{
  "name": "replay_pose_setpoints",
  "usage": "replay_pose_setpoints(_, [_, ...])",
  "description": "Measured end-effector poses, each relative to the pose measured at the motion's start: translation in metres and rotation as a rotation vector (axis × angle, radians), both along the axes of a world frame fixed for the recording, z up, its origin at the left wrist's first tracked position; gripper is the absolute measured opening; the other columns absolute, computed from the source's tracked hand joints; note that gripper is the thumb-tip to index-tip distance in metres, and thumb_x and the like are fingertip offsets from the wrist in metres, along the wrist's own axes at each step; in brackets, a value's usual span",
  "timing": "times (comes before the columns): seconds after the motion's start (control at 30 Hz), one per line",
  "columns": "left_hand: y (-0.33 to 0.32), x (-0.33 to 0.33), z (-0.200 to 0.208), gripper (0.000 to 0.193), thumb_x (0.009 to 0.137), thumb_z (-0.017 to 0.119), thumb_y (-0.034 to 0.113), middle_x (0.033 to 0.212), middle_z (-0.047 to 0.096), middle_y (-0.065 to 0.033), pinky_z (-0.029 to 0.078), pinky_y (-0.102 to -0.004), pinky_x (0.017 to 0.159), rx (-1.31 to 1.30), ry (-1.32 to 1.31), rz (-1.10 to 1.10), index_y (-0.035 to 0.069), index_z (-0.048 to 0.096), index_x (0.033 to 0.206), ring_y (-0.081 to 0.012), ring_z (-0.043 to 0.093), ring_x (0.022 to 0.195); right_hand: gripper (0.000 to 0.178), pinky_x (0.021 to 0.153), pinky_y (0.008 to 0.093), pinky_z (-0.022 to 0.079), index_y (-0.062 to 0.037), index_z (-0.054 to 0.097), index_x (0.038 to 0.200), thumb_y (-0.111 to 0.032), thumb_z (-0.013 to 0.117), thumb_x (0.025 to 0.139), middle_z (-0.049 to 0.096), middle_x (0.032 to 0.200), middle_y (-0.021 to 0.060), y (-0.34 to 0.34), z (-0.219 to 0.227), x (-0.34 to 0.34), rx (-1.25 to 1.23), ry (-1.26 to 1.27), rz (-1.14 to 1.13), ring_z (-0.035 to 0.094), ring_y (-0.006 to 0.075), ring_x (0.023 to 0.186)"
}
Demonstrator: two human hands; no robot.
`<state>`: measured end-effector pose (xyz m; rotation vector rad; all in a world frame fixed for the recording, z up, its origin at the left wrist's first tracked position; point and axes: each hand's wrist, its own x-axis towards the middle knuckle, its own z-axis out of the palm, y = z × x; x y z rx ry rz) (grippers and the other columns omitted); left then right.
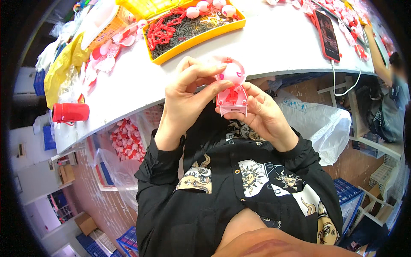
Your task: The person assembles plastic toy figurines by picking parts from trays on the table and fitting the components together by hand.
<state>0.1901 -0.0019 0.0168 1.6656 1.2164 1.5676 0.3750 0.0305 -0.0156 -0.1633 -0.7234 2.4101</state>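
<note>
In front of my chest, just off the table's near edge, both hands hold a small pink and red plastic toy figure (231, 97). It has a rounded, pale pink head and an open body with red inner parts showing. My left hand (188, 94) pinches the figure between thumb and fingers where head and body meet. From the other side, my right hand (266, 115) grips the lower body, its thumb along the edge and its fingers underneath. Whether my left fingertips also hold a tiny separate part cannot be made out.
Beyond my hands, a yellow tray (198, 44) on the white table (274, 47) holds black and red small parts and round heads. A phone (327, 36) with a white cable lies right; a red jar (71, 113) lies left. Plastic bags (317, 124) hang below the edge. Someone's arm (376, 55) shows far right.
</note>
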Motion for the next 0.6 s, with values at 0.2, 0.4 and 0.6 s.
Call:
replay_pose_setpoints(0.2, [-0.004, -0.002, 0.005, 0.033, 0.077, 0.070, -0.004, 0.095, 0.052, -0.0067, 0.053, -0.0244, 0.075, -0.063, -0.032, 0.002, 0.001, 0.064, 0.109, -0.0132, 0.060, 0.084, 0.050, 0.097, 0.0411, 0.047, 0.0041, 0.039, 0.130, -0.022, 0.058, 0.092, 0.055, 0.122, 0.0191, 0.002, 0.000, -0.001, 0.026, 0.015, 0.007, 0.057, 0.0341, 0.112])
replay_pose_setpoints(0.4, [0.004, -0.001, 0.022, 0.030, 0.077, 0.072, 0.006, 0.085, 0.052, -0.0044, 0.042, -0.0235, 0.068, -0.074, 0.385, 0.225, 0.006, 0.069, 0.107, -0.0117, 0.050, 0.076, 0.052, 0.103, 0.0434, 0.043, 0.0045, 0.035, 0.134, -0.026, 0.052, 0.096, 0.049, 0.130, 0.0204, 0.007, -0.007, -0.005, -0.235, 0.046, 0.042, 0.050, 0.0368, 0.120])
replay_pose_setpoints(0.6, [0.000, 0.000, 0.020, 0.021, 0.075, 0.072, 0.004, 0.077, 0.050, -0.0013, 0.039, -0.0210, 0.058, -0.078, 0.445, 0.059, 0.006, 0.071, 0.096, -0.0097, 0.047, 0.068, 0.044, 0.104, 0.0415, 0.043, 0.0030, 0.039, 0.132, -0.023, 0.048, 0.097, 0.052, 0.127, 0.0156, 0.006, -0.018, -0.009, -0.432, 0.090, 0.020, 0.053, 0.0274, 0.117])
